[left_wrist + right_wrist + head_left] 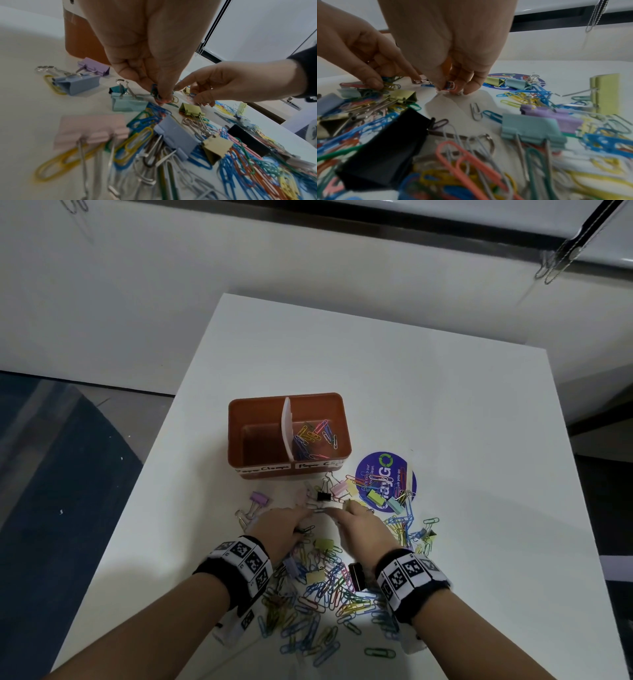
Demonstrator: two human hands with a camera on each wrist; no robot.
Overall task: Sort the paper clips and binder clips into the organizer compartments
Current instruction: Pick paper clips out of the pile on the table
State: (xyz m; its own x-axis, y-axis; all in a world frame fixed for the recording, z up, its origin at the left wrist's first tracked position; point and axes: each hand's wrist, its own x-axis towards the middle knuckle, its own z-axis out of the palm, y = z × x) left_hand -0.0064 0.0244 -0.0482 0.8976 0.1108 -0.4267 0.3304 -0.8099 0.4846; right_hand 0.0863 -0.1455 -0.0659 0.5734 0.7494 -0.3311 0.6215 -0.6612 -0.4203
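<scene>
An orange two-compartment organizer [260, 409] stands mid-table; its right compartment holds coloured paper clips [315, 438], and the left one looks bare. A big heap of paper clips [318, 601] and binder clips [323, 543] lies in front of it. My left hand [291, 522] reaches down into the heap and pinches a small bunch of paper clips [155, 90] at its fingertips. My right hand [356, 518], beside it, pinches a few paper clips [450, 85] against the table. A black binder clip [356, 575] lies by my right wrist.
A round blue sticker [385, 482] lies right of the organizer with pastel binder clips [375, 496] on it. A purple binder clip [258, 498] sits left of the hands. The white table [445, 405] drops off at its left edge to dark floor [51, 474].
</scene>
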